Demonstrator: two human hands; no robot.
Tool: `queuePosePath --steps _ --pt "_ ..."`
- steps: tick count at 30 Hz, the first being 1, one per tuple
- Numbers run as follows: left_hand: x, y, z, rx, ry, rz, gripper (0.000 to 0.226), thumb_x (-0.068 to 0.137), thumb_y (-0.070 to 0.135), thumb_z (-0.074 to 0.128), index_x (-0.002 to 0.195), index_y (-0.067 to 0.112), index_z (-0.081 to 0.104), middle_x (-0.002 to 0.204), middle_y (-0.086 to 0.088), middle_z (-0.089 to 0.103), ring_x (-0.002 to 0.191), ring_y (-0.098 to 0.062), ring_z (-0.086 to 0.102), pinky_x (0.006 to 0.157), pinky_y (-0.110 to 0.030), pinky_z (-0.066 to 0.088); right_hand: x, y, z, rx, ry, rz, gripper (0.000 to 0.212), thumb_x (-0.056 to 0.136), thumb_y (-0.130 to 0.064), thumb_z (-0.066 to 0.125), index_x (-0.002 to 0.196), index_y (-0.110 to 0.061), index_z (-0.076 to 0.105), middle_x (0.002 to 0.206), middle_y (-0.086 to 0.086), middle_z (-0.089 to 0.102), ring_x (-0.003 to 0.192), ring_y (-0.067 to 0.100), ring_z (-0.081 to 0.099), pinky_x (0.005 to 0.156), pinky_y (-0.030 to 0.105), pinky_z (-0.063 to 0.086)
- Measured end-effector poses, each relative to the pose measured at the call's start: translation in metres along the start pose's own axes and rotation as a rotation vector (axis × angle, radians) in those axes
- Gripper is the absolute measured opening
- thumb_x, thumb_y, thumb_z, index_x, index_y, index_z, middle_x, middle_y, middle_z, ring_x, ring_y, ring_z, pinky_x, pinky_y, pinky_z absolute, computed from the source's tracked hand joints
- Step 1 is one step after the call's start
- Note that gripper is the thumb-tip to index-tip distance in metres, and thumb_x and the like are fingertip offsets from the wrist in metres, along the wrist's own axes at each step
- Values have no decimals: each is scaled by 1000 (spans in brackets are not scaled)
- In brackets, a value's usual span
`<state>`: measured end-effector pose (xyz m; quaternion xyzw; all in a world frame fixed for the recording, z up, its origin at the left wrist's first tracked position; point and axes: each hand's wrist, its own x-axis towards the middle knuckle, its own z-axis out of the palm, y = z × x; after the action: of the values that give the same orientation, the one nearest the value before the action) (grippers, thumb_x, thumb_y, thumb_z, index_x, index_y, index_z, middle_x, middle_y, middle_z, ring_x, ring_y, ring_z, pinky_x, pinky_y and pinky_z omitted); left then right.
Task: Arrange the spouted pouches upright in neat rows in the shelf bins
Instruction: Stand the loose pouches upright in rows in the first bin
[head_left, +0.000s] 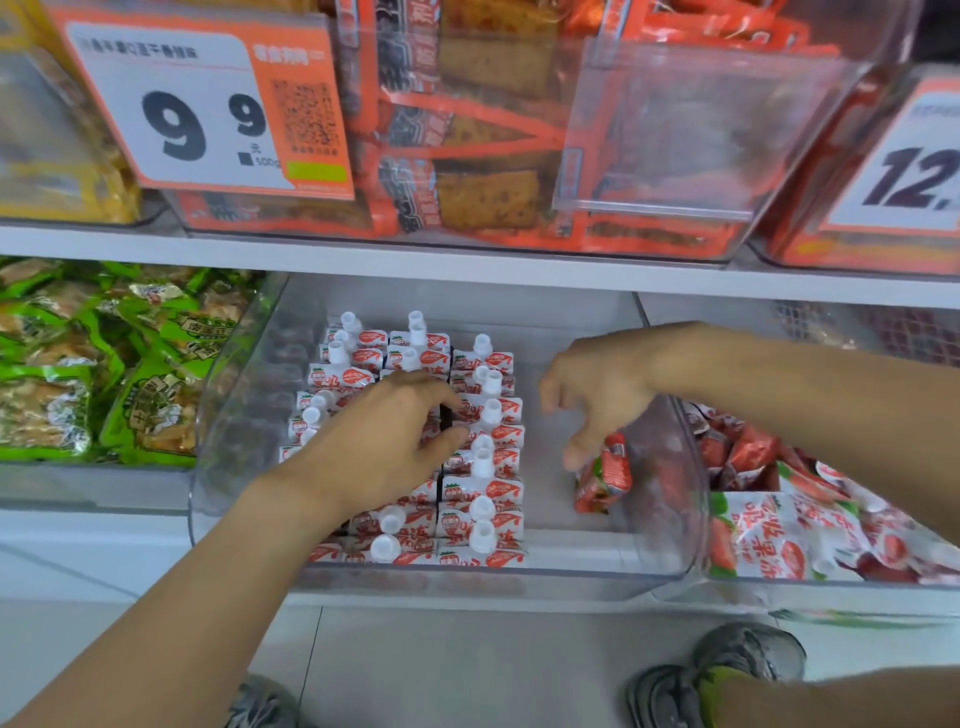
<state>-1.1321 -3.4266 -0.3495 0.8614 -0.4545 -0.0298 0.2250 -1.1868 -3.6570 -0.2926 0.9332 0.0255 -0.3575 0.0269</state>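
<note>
So the clear bin (249, 415) on the lower shelf is about two-thirds done. Three rows of spouted pouches (483, 488) stand upright with white caps up, packed along its left and middle part.

The left hand (384, 447) lies flat over the middle row, palm down, fingers straight and a little spread, fingertips touching the pouches at the gap between the middle row and the row to the right of it. It isn't gripping anything, just resting or pressing on the tops. Pouches of the left row peek out on the far side of that hand, and more sit under the wrist toward the bin's front wall.

The right hand (597, 395) hangs over the bare right part of the bin, fingers loosely curled and pointing down, nothing held as far as I can see. Just below its fingertips one loose pouch (605, 475) sits tilted and a bit crumpled. It's close, but I honestly can't tell if a finger touches it.

To the right of that hand, the neighbouring bin has a messy heap of pouches (789, 525) lying any which way. Left of the left hand there's a bin of green snack packs (104, 364). Up on the shelf above: orange packs (467, 156) and a 9.9 price tag (202, 114). Grey shoes (727, 670) are on the floor below the right arm.
</note>
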Motion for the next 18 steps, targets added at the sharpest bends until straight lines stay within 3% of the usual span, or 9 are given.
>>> queuePosePath --steps 2,5,9,12,13,15,18 --pt "-2 3 0 2 18 7 31 91 43 60 116 24 65 109 7 65 100 -13 60 84 -34 52 -4 -8 13 -136 -45 -2 89 65 -65 78 138 -23 49 131 -1 57 118 22 53 95 28 46" --pt "-6 7 -1 -18 56 24 27 91 40 60 113 25 66 106 8 64 99 -13 58 85 -35 51 -10 -12 20 -171 -4 -21 79 68 -57 79 132 -16 56 120 2 64 109 22 57 82 23 46" --pt "-14 18 -5 -82 157 43 18 91 33 61 105 23 68 102 9 64 98 -11 58 87 -32 49 -24 -18 26 -239 197 -136 46 71 -37 78 106 -8 68 85 9 70 81 24 57 64 29 46" --pt "-21 27 -9 -122 218 57 12 91 30 62 98 24 69 95 12 64 91 -7 58 82 -25 47 -35 -13 37 -266 285 -177 37 68 -43 76 73 -8 64 65 13 59 66 27 50 58 33 44" --pt "-23 30 -10 -133 224 63 10 90 29 63 96 24 70 93 12 64 89 -5 58 81 -23 46 -38 -11 40 -269 264 -170 43 65 -49 77 70 -10 62 65 12 58 67 27 51 59 33 45" --pt "-26 36 -10 -157 213 84 7 90 25 65 93 22 71 91 12 66 86 -3 58 80 -16 44 -42 -14 45 -299 260 -110 49 64 -56 77 83 -13 63 81 9 62 77 26 55 65 32 48" --pt "-29 42 -7 -185 184 76 7 89 23 66 93 22 71 91 12 68 88 -1 58 80 -7 40 -37 -20 49 -371 285 -50 34 76 -36 72 101 -14 65 94 10 67 88 31 63 72 35 54"
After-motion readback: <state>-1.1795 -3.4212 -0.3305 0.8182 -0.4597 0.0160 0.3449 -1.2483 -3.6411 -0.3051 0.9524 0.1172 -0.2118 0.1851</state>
